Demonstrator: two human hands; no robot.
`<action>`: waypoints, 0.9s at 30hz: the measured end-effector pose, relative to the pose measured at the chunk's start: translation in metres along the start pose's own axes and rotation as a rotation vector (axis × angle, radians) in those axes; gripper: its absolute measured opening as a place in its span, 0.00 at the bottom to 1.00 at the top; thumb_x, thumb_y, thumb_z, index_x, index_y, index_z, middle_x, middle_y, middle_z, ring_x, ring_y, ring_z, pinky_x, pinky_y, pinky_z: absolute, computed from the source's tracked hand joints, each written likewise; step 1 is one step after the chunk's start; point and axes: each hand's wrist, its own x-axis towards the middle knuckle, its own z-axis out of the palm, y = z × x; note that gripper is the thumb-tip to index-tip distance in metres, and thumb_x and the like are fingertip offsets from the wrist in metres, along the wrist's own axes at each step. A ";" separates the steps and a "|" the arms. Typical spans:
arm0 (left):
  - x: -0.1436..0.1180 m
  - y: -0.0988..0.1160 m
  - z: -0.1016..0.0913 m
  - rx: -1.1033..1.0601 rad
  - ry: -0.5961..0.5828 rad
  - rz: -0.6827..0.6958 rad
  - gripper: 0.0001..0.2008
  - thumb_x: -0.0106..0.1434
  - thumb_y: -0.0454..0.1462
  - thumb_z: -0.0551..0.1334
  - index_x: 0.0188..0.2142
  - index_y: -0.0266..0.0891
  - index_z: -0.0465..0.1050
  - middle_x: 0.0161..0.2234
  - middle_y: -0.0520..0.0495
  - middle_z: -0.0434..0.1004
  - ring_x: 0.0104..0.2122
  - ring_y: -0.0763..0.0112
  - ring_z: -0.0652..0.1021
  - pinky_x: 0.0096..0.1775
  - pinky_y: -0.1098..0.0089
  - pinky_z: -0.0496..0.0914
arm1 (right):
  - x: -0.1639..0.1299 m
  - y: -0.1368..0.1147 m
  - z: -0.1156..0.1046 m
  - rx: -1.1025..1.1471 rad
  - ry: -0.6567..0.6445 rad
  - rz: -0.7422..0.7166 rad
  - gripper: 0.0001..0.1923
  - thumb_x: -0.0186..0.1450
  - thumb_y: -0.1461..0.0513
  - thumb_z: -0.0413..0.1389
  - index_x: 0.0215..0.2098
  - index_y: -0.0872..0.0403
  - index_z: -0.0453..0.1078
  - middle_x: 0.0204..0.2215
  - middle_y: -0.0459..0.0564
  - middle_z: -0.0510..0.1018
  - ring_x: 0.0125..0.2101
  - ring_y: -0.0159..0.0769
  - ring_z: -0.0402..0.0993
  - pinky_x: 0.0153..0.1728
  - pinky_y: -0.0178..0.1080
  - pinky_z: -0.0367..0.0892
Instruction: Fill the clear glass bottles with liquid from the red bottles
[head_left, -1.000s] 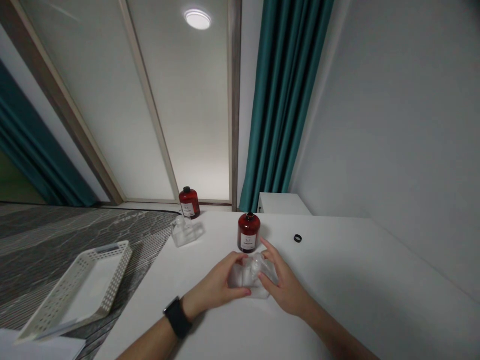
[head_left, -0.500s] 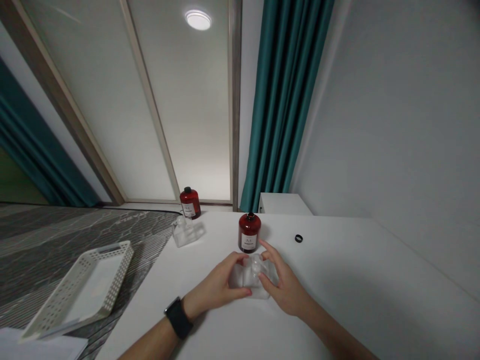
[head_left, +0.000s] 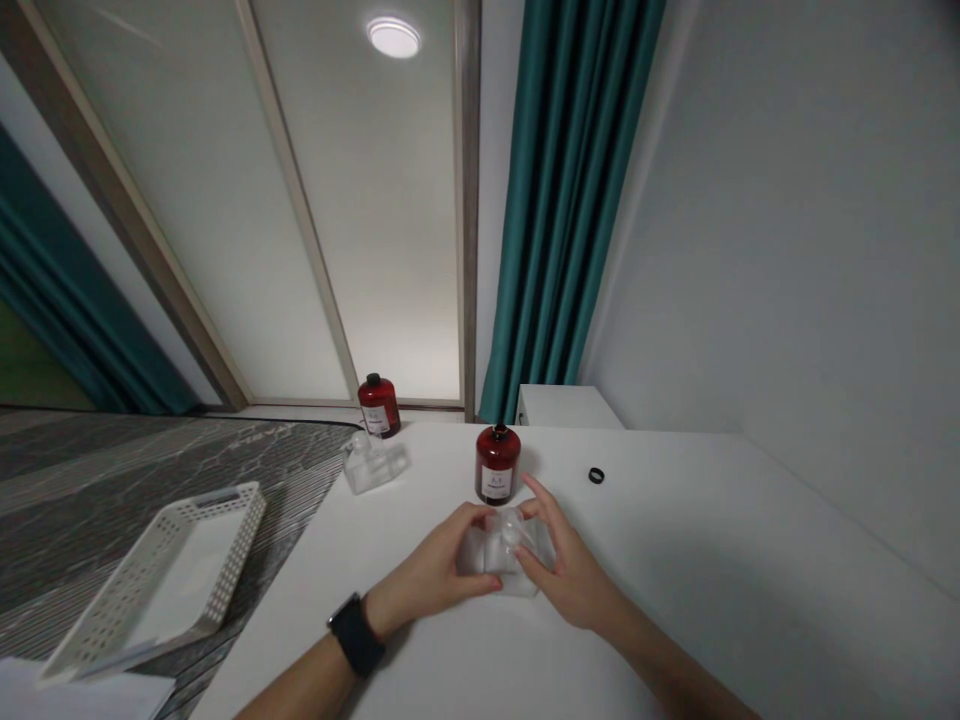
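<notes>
A clear glass-like bottle stands on the white table, right in front of a dark red bottle with a white label. My left hand wraps round the clear bottle's left side, thumb in front and fingers behind. At the bottle's rounded top, the thumb and a finger of my right hand pinch, while its index finger sticks out toward the red bottle. Whether that top is a separate stopper, I cannot make out.
A second clear bottle and another red bottle with a black cap stand at the table's far left. A black ring lies on the right. Left of the table are a white perforated basket and white paper.
Both hands keep their places on the clear bottle. The whole view shifts very slightly; nothing else has visibly moved.
</notes>
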 end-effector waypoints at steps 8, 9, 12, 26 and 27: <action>0.000 0.000 0.000 -0.001 -0.001 -0.006 0.33 0.57 0.36 0.72 0.59 0.41 0.62 0.54 0.41 0.72 0.54 0.54 0.73 0.57 0.56 0.66 | 0.001 -0.005 0.001 0.000 0.028 0.016 0.41 0.62 0.63 0.56 0.70 0.50 0.45 0.49 0.52 0.71 0.53 0.43 0.69 0.60 0.51 0.59; 0.000 0.000 0.000 0.001 -0.002 -0.007 0.33 0.57 0.36 0.72 0.59 0.41 0.62 0.54 0.41 0.72 0.54 0.53 0.73 0.57 0.56 0.66 | 0.002 -0.005 0.001 -0.013 0.049 0.020 0.42 0.60 0.63 0.57 0.70 0.50 0.45 0.49 0.52 0.71 0.52 0.44 0.69 0.60 0.51 0.59; 0.000 0.001 0.000 0.007 0.000 0.000 0.32 0.57 0.37 0.71 0.59 0.41 0.62 0.55 0.40 0.72 0.54 0.53 0.73 0.57 0.55 0.66 | 0.004 -0.006 0.003 -0.029 0.089 0.036 0.41 0.59 0.63 0.58 0.69 0.50 0.48 0.44 0.49 0.71 0.48 0.43 0.70 0.57 0.50 0.62; 0.000 0.002 0.000 0.001 -0.002 -0.009 0.33 0.57 0.38 0.71 0.59 0.41 0.62 0.55 0.40 0.71 0.54 0.53 0.73 0.57 0.54 0.66 | 0.003 -0.003 0.002 -0.012 0.059 0.005 0.37 0.64 0.62 0.55 0.69 0.50 0.48 0.44 0.51 0.71 0.48 0.42 0.70 0.56 0.48 0.63; 0.000 0.002 0.000 0.000 -0.002 -0.007 0.33 0.57 0.38 0.71 0.59 0.41 0.62 0.55 0.40 0.71 0.54 0.52 0.73 0.57 0.54 0.66 | 0.002 -0.002 0.003 -0.021 0.063 0.015 0.37 0.64 0.62 0.55 0.69 0.50 0.49 0.45 0.50 0.70 0.48 0.42 0.70 0.56 0.48 0.63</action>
